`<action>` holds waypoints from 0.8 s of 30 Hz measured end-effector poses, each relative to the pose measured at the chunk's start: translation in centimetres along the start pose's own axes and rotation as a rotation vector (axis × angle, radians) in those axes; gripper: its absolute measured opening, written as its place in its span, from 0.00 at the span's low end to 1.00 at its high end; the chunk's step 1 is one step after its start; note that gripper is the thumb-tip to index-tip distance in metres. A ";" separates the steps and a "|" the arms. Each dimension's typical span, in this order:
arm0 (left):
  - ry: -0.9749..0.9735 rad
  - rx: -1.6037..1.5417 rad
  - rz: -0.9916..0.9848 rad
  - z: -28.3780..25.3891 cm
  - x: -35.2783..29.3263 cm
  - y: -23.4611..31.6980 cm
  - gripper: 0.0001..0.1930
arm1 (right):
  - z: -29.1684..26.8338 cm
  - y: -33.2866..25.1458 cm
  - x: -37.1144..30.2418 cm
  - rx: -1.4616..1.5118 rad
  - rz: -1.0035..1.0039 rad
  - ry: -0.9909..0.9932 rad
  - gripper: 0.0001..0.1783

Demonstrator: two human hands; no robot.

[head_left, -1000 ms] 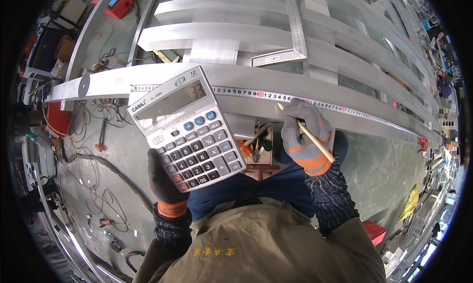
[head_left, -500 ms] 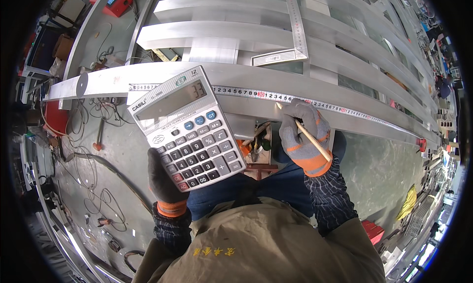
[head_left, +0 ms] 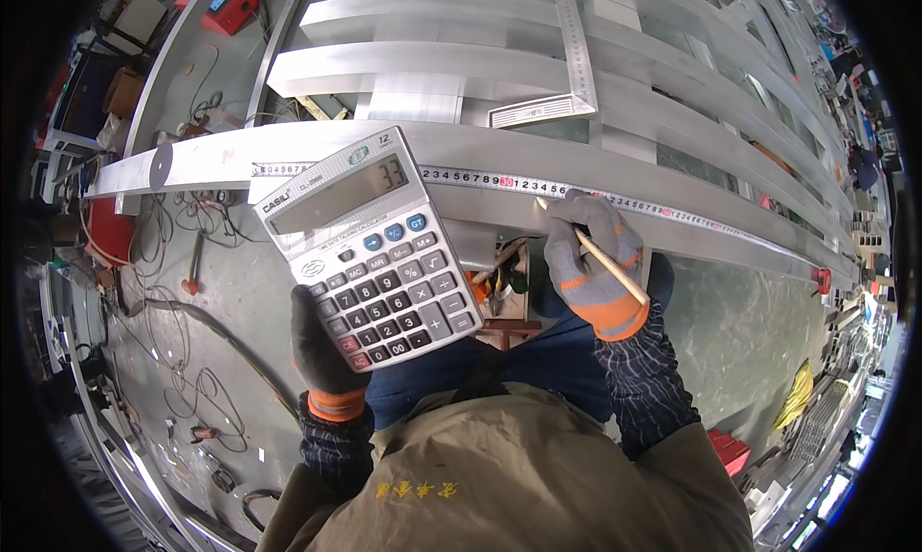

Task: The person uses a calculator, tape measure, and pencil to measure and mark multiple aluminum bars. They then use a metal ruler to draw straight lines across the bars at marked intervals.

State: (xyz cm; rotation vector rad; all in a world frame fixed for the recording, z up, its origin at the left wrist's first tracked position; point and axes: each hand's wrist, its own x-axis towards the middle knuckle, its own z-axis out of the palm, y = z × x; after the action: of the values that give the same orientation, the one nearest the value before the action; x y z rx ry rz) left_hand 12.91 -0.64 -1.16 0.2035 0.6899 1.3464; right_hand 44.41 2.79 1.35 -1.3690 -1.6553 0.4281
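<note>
Metal beam (head_left: 480, 150): runs crosswise in front of you, apparently giving the tape a flat, straight bed
Tape strip (head_left: 461, 176): stretched along the beam, markings up, likely so you can read along it
Metal square (head_left: 543, 112): lies across the slats (head_left: 423, 67) beyond, apart from both your hands, perhaps out of your way
Calculator (head_left: 379, 254): tilted over the beam's near side, display facing you, seemingly for easy reading; it hides part of the tape
Left hand (head_left: 322, 350): gloved, supports the calculator's lower left edge, leaving most keys uncovered; I cannot tell whether your fingers underneath are spread
Right hand (head_left: 591, 254): gloved, by the tape, thumb and curled fingers pinching the pencil
Pencil (head_left: 612, 267): slants forward, its tip just beside the tape, probably angled so you see the point
</note>
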 end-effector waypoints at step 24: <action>-0.159 0.228 -0.090 4.9 -1.3 -2.5 0.27 | 0.4 -6.8 -7.4 0.826 0.690 -0.128 0.20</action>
State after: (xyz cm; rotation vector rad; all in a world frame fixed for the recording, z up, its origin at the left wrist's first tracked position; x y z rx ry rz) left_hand 17.71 -1.26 1.87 0.4530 0.7090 1.1514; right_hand 39.81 -6.03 3.06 -1.2168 -0.8484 1.4363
